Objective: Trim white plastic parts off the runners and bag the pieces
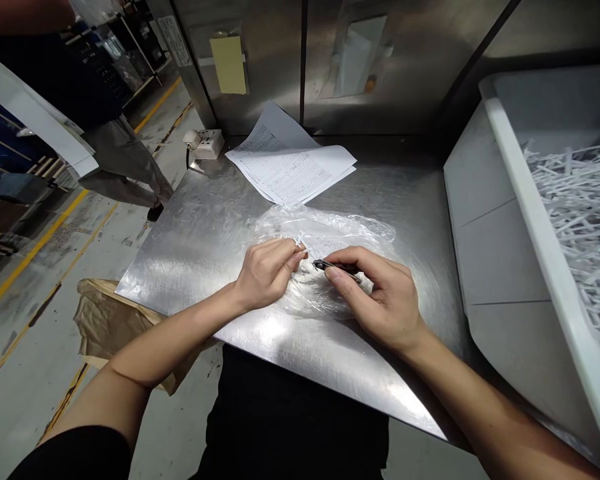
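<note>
"What's on your left?"

"A brown paper bag [113,320] shows past the near left edge of your bench [405,193]; a power socket [209,143] sits by the far left corner."

"And around your hands?"

"Your left hand [267,273] is nearly a fist, pinching a small white piece [300,239] above the bench's middle. Papers [290,163] lie behind, toward the far edge. A clear plastic bag [350,230] spreads beneath both hands. Your right hand [387,293] is half curled, thumb and fingers gripping a small dark tool [324,265], its tip just beside the piece."

"Further right?"

"A tub [525,193] of white strips [580,247] stands along the bench's right side."

"Which step are you on?"

"You seem to be working the piece with the tool. The next move probably calls for a steady left pinch, fingertips clear of the tip. Whether that tip touches the piece, I can't tell."
</note>
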A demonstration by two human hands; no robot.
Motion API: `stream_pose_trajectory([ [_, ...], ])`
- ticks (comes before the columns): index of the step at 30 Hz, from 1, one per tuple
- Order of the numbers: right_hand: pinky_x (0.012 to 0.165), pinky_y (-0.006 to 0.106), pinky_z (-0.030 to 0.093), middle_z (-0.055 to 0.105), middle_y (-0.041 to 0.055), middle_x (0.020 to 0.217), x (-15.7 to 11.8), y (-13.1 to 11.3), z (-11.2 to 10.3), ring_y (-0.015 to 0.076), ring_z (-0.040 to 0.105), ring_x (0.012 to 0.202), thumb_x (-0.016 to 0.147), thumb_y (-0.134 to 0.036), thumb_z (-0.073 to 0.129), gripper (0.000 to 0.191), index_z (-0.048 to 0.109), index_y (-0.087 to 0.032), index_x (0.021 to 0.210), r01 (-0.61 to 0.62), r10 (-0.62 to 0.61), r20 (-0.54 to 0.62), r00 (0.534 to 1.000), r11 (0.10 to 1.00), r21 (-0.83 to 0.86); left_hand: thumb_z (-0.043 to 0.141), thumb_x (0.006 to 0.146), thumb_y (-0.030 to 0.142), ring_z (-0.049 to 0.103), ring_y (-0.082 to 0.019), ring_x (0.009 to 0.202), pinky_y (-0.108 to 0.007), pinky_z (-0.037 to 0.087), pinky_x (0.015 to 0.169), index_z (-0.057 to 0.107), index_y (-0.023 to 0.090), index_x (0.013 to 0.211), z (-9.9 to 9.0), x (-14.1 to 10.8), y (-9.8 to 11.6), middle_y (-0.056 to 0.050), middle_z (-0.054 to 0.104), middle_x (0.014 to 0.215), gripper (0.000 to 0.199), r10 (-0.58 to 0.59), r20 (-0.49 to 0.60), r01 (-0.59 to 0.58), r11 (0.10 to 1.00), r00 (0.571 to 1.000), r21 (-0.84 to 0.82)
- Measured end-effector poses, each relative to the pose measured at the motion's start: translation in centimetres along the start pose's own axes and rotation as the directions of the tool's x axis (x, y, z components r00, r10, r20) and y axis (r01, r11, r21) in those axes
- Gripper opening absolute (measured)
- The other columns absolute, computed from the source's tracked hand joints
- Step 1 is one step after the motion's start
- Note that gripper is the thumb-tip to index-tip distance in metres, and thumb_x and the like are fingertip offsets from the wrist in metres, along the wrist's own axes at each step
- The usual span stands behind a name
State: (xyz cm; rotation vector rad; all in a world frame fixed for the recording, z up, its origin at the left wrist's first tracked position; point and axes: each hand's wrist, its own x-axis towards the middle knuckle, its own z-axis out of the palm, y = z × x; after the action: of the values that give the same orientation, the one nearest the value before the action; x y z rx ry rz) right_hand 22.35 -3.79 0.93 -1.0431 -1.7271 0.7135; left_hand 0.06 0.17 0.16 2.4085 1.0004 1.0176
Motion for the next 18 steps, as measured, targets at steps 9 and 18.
stream_pose_trajectory([
  [9,0.069,0.035,0.053,0.078,0.0021,0.088,-0.01,0.08,0.05,0.0193,0.07,0.074,0.104,-0.026,0.067,0.008,0.074,-0.024,0.102,0.013,-0.013,0.013,1.0,1.0,-0.017,0.047,0.113,0.025,0.059,-0.015,0.069,-0.03,0.046,0.07,0.057,0.019,0.085,0.13,0.05,0.08,-0.002,0.063,0.074,0.03,0.035,-0.026,-0.034,0.999,0.999,0.02],
  [18,0.07,0.031,0.053,0.078,0.001,0.091,-0.26,0.5,0.62,0.0167,0.071,0.078,0.105,-0.026,0.066,0.009,0.074,-0.022,0.105,-0.017,0.017,-0.008,1.0,1.0,0.013,0.052,0.11,0.018,0.059,-0.014,0.065,-0.028,0.045,0.066,0.064,0.018,0.092,0.48,0.01,0.1,-0.001,0.066,0.073,0.021,0.109,-0.1,-0.098,0.989,0.989,0.107],
])
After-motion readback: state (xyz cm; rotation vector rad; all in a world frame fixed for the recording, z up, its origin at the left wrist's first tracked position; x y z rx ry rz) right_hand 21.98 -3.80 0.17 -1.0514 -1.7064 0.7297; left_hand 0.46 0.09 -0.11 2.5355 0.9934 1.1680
